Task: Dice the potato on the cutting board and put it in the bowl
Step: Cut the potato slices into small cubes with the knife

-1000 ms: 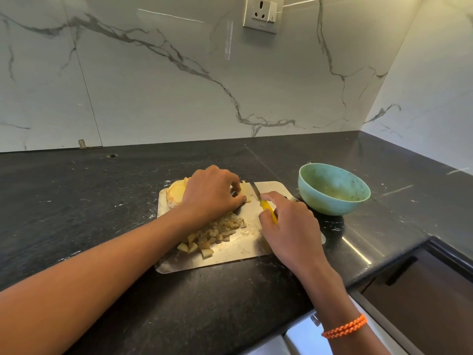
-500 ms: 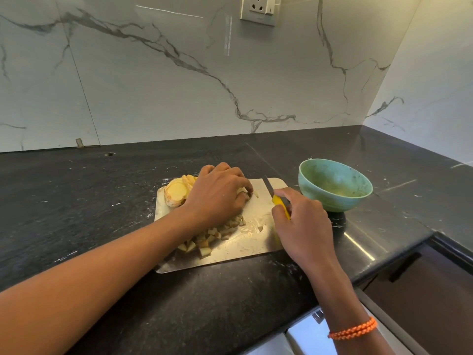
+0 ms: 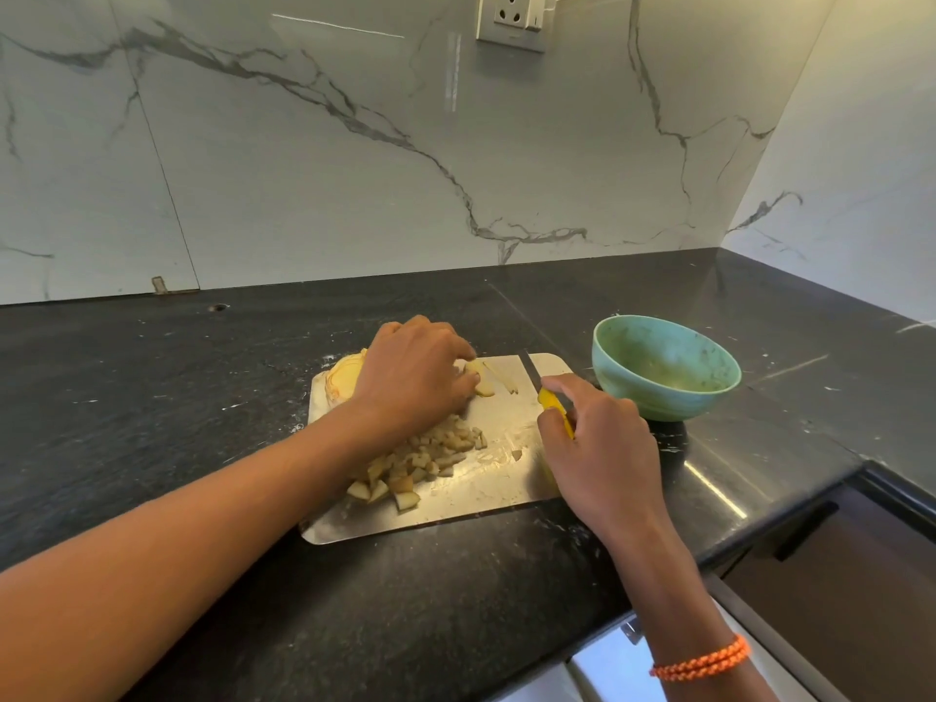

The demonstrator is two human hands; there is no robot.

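Observation:
A metal cutting board (image 3: 496, 504) lies on the black counter. A pile of diced potato (image 3: 420, 461) sits on its near left part. Sliced potato (image 3: 342, 380) is stacked at the board's far left corner. My left hand (image 3: 413, 374) covers the middle of the board, fingertips holding potato strips (image 3: 483, 380) down. My right hand (image 3: 600, 450) grips a yellow-handled knife (image 3: 552, 402); its blade points away, just right of the strips. A teal bowl (image 3: 663, 369) stands right of the board, with nothing visible inside.
The black counter (image 3: 152, 423) runs back to a marble wall and a corner on the right. Its front edge drops off at the right over a dark drawer (image 3: 835, 564). A wall socket (image 3: 511, 17) is high on the wall.
The knife has moved right, off the potato, and now lies beside the strips. My left hand has shifted slightly, uncovering the strips under its fingertips.

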